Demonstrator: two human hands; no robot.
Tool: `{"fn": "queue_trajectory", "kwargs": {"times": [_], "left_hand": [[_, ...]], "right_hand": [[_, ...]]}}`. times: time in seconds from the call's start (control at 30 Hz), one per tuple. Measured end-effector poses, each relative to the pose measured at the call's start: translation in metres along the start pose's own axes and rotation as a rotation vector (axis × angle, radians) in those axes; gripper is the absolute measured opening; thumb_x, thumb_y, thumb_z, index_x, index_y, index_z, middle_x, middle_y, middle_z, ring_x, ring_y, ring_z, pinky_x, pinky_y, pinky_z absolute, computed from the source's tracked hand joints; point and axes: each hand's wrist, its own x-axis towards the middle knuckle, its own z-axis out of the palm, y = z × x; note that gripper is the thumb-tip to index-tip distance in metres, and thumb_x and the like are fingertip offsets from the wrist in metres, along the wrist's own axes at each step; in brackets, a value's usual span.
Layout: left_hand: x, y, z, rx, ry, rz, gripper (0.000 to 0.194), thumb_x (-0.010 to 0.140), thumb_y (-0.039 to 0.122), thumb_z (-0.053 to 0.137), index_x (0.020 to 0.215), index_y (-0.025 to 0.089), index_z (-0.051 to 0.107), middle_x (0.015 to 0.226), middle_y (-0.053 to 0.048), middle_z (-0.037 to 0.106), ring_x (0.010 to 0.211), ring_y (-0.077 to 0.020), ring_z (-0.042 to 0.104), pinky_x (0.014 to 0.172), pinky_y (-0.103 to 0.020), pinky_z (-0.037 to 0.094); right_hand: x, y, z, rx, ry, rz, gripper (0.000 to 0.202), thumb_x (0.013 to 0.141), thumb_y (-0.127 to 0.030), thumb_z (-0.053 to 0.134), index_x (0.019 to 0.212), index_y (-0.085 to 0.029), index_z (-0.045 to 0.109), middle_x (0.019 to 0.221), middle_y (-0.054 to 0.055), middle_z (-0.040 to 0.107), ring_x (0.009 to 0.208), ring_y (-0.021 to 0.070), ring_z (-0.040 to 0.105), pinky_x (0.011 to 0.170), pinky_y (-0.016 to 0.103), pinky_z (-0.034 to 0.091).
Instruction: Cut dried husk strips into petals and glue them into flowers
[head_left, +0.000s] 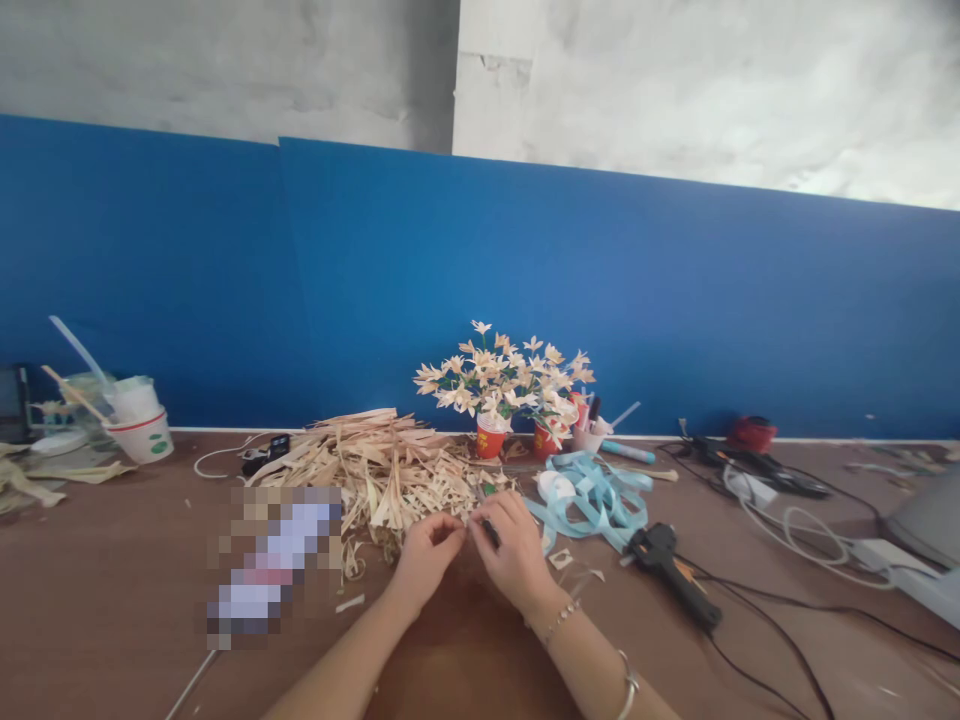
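My left hand point(429, 556) is closed in a pinch, its fingertips nearly meeting those of the other hand. Whatever lies between them is too small to make out. My right hand point(517, 552) is curled around a small dark tool point(490, 533), mostly hidden by the fingers, so its kind does not show. Just beyond both hands lies a heap of dried, pale husk strips point(375, 460). To the right of my right hand are a tangle of light blue ribbon point(600, 495) and a black glue gun point(675, 575).
Pale husk flowers point(499, 375) stand in red cups point(491, 440) by the blue partition point(360, 270). A blurred-out device point(277, 565) with a cable lies at left. Black cables point(780, 605) and a white power strip point(907, 575) spread right; a white tub point(141, 435) stands far left.
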Motion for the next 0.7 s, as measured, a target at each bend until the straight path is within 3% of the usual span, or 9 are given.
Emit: {"fn": "queue_trajectory", "kwargs": {"times": [0.3,0.43,0.53,0.6,0.7], "left_hand": [[0.0001,-0.001,-0.0001,-0.01,-0.008,0.004,0.017,0.067,0.032,0.059,0.062,0.015,0.057,0.054,0.003,0.051,0.054,-0.0108,0.044,0.054,-0.023,0.035],[0.0002,0.0008,-0.0007,-0.027,0.012,0.01,0.017,0.066,0.032,0.06,0.065,0.015,0.059,0.06,0.002,0.057,0.058,-0.0126,0.049,0.058,-0.024,0.039],[0.0003,0.0041,-0.0018,0.003,0.042,0.03,0.019,0.067,0.035,0.059,0.067,0.016,0.06,0.062,0.001,0.059,0.059,-0.0136,0.051,0.059,-0.025,0.04],[0.0005,0.0058,-0.0026,0.057,0.066,0.059,0.02,0.069,0.036,0.057,0.068,0.017,0.06,0.061,0.001,0.059,0.058,-0.0139,0.051,0.059,-0.025,0.04],[0.0007,0.0061,-0.0036,0.16,0.109,0.119,0.017,0.07,0.034,0.057,0.068,0.018,0.062,0.062,0.0,0.06,0.059,-0.015,0.051,0.059,-0.025,0.04]], "right_hand": [[-0.0001,-0.0005,-0.0003,-0.022,-0.01,-0.009,0.011,0.081,-0.013,0.049,0.078,-0.019,0.056,0.08,0.005,0.056,0.079,0.0192,0.05,0.071,0.032,0.041],[0.0002,-0.004,-0.004,0.042,0.019,0.013,0.015,0.079,-0.016,0.052,0.093,-0.02,0.056,0.09,0.007,0.057,0.086,0.0213,0.051,0.076,0.035,0.042],[0.0,-0.0058,-0.0056,0.142,0.088,0.117,0.017,0.08,-0.019,0.049,0.097,-0.02,0.053,0.093,0.008,0.056,0.088,0.0212,0.051,0.078,0.035,0.042],[0.0,-0.0042,-0.0041,0.224,0.11,0.242,0.008,0.083,-0.021,0.045,0.084,-0.02,0.053,0.083,0.005,0.055,0.08,0.0185,0.051,0.071,0.031,0.043],[0.0,0.0025,0.0017,0.37,0.088,0.405,0.021,0.085,-0.027,0.044,0.066,-0.019,0.049,0.071,0.001,0.052,0.07,0.0154,0.05,0.066,0.027,0.041]]}}
